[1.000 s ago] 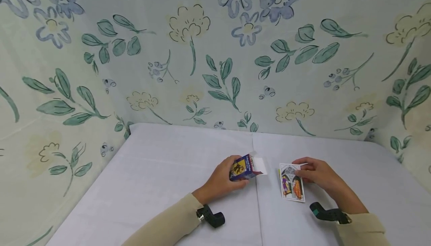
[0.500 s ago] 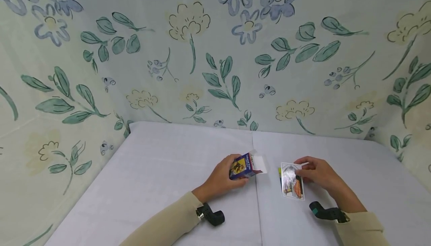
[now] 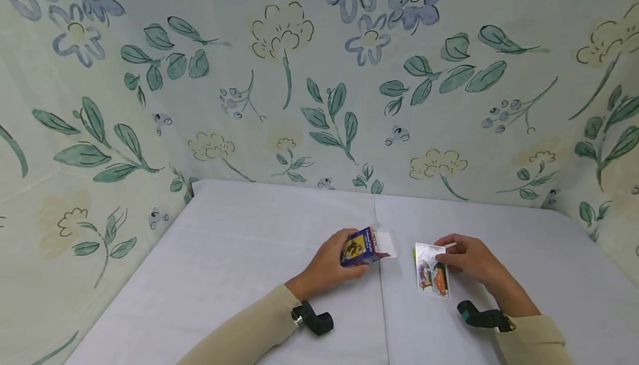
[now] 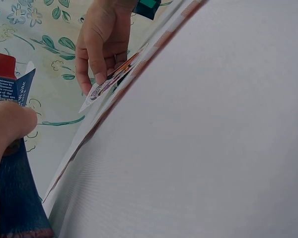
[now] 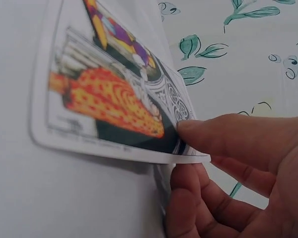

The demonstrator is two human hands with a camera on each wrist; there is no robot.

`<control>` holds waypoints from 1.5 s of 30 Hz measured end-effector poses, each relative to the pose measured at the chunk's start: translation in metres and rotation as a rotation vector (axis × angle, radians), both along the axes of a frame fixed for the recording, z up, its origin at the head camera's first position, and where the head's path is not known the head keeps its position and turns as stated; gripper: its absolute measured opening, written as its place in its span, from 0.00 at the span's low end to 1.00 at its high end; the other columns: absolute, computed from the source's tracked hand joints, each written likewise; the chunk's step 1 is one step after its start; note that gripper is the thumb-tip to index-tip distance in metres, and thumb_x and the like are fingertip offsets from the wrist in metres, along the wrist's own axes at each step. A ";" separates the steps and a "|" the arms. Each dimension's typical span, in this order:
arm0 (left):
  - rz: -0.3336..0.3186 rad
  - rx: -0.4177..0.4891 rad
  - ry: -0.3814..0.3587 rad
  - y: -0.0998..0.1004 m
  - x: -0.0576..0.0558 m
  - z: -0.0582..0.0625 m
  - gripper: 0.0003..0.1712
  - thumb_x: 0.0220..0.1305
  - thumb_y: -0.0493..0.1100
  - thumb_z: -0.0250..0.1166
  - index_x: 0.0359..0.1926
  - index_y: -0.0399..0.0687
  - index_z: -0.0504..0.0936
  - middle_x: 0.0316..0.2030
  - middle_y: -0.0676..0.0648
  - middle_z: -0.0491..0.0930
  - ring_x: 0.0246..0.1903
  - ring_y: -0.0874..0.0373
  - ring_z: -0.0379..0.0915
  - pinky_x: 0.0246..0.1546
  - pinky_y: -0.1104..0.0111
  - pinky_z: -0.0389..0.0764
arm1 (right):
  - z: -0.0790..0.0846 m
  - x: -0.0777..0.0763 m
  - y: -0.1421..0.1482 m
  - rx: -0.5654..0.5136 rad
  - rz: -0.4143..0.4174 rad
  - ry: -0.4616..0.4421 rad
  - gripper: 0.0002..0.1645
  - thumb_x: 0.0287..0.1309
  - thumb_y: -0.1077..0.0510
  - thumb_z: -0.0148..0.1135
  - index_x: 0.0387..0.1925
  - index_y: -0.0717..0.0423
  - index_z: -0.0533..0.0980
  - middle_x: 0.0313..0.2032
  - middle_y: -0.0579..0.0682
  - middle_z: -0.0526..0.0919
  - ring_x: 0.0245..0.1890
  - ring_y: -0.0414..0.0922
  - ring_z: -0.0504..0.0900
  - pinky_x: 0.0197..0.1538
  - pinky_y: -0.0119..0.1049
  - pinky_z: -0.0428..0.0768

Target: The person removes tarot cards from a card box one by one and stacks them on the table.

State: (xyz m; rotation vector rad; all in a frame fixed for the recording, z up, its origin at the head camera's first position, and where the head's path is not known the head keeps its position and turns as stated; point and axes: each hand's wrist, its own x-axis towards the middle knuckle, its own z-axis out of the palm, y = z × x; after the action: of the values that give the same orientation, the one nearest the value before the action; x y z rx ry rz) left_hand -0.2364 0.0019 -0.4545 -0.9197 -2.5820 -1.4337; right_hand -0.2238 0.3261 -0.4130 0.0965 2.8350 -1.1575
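My left hand [image 3: 326, 262] grips a blue card box [image 3: 356, 247] with its white flap standing open toward the right. In the left wrist view the box's red end flap and printed back show above the thumb. To the right, my right hand [image 3: 471, 257] pinches an illustrated card [image 3: 432, 270] by its right edge, thumb on the face and fingers beneath. Orange and purple drawings in a white border fill the card's face in the right wrist view. A yellow-green edge of something under the card peeks out at its left side in the head view.
A white cloth [image 3: 239, 232] covers the table, with a crease running front to back between the hands. Floral fabric [image 3: 279, 87] hangs behind and at both sides. A black camera mount sits on each wrist, over beige sleeves [image 3: 249, 326].
The card tilts slightly in my right hand, so the glare on its face shifts to its upper part. My left hand and the box stay in place.
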 end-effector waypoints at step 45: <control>0.024 -0.028 0.028 0.001 -0.002 -0.001 0.42 0.56 0.59 0.69 0.66 0.52 0.63 0.56 0.52 0.71 0.49 0.64 0.67 0.51 0.71 0.73 | -0.003 -0.002 -0.004 0.132 -0.016 -0.009 0.25 0.54 0.52 0.69 0.50 0.61 0.75 0.34 0.55 0.77 0.35 0.50 0.73 0.31 0.35 0.71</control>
State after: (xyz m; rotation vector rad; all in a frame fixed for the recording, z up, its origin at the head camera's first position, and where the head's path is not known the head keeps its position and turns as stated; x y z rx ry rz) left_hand -0.2379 0.0024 -0.4559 -0.9027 -2.5900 -1.3725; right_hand -0.2258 0.3218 -0.4162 0.1323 2.9056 -0.9687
